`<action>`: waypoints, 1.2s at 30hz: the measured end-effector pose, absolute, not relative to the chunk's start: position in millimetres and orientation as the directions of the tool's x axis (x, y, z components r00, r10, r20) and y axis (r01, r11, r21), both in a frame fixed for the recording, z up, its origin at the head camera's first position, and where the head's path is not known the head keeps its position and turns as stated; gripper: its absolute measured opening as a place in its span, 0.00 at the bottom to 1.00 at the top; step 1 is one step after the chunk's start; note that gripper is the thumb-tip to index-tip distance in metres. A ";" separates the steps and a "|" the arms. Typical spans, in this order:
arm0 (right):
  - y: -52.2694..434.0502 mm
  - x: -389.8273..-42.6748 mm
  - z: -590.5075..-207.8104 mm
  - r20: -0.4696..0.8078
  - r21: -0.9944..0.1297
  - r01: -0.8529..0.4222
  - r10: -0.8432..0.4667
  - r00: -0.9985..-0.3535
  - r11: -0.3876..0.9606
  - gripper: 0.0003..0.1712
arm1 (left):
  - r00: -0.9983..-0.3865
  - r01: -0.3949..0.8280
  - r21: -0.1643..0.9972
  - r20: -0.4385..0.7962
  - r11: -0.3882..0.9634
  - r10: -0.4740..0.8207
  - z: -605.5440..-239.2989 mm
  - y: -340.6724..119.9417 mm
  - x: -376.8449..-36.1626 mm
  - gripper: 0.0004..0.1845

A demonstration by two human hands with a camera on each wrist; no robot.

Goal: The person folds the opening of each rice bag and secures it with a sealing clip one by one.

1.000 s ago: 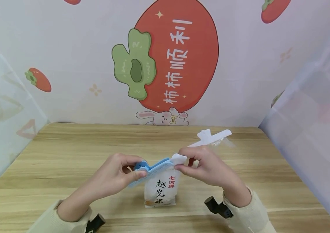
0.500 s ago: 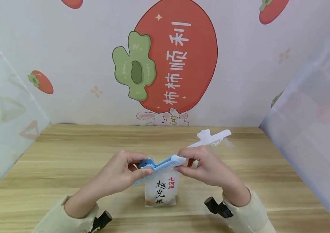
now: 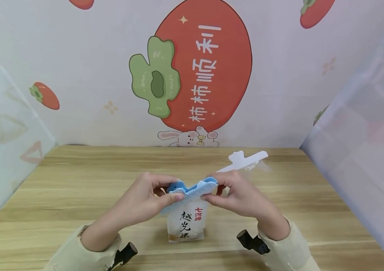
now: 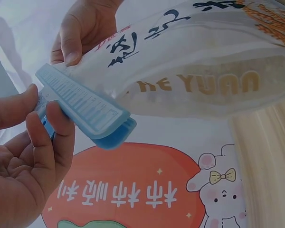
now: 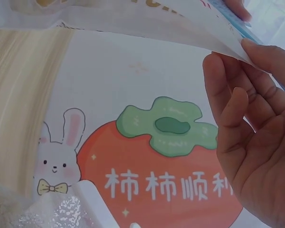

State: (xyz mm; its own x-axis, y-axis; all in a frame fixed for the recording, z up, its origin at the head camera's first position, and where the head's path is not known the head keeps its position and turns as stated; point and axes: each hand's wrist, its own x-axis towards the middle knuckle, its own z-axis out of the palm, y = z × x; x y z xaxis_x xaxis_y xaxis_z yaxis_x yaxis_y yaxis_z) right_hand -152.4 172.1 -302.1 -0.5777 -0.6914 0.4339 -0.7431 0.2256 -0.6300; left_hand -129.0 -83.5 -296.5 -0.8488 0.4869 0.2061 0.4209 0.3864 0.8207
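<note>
A white rice bag (image 3: pixel 186 222) with black and red characters stands on the table, its top raised between both hands. Across that top lies a light-blue bag clip (image 3: pixel 198 192), tilted up to the right, with ruler-like marks on its side. My left hand (image 3: pixel 152 197) grips the clip by its handle, thumb in front and fingers behind. The top right corner of the bag is pinched by my right hand (image 3: pixel 237 192), thumb against fingers, right at the clip's far end. In the left wrist view the clip (image 4: pixel 85 102) overlaps the bag's upper edge (image 4: pixel 99 71).
Behind the right hand, a white bag clip (image 3: pixel 242 162) sits on a clear plastic bag (image 3: pixel 254 165). The wood-grain table (image 3: pixel 93 169) ends at a printed back wall (image 3: pixel 273 94), with pale curtains (image 3: pixel 371 124) at both sides.
My left hand has slid the blue clip rightward and slightly upward along the bag's top, up to the right hand's fingers. The right hand keeps its pinch in nearly the same spot.
</note>
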 end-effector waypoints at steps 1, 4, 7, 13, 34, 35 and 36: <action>172.2 -152.3 -301.9 0.433 -0.631 -0.742 -0.691 -0.578 0.225 0.07 | -0.848 0.422 0.821 0.209 0.384 0.487 -295.6 -82.8 -128.7 0.03; 172.5 -151.8 -301.6 0.440 -0.629 -0.747 -0.692 -0.572 0.218 0.08 | -0.842 0.439 0.816 0.227 0.376 0.490 -292.8 -80.2 -128.8 0.02; 173.2 -151.7 -301.0 0.452 -0.621 -0.756 -0.693 -0.562 0.208 0.08 | -0.831 0.460 0.812 0.250 0.360 0.497 -290.0 -77.7 -129.4 0.04; 173.4 -151.7 -299.2 0.446 -0.625 -0.752 -0.695 -0.564 0.209 0.08 | -0.813 0.475 0.809 0.255 0.345 0.523 -288.6 -77.6 -132.5 0.06; 174.3 -154.4 -302.3 0.442 -0.630 -0.752 -0.706 -0.553 0.195 0.11 | -0.816 0.458 0.827 0.247 0.325 0.522 -299.0 -82.7 -138.5 0.08; 174.6 -154.4 -302.3 0.442 -0.630 -0.752 -0.706 -0.553 0.194 0.12 | -0.816 0.458 0.827 0.246 0.326 0.523 -300.4 -83.3 -138.6 0.08; 174.9 -154.3 -302.5 0.439 -0.632 -0.750 -0.707 -0.555 0.196 0.12 | -0.815 0.459 0.826 0.245 0.327 0.524 -301.9 -84.0 -138.6 0.08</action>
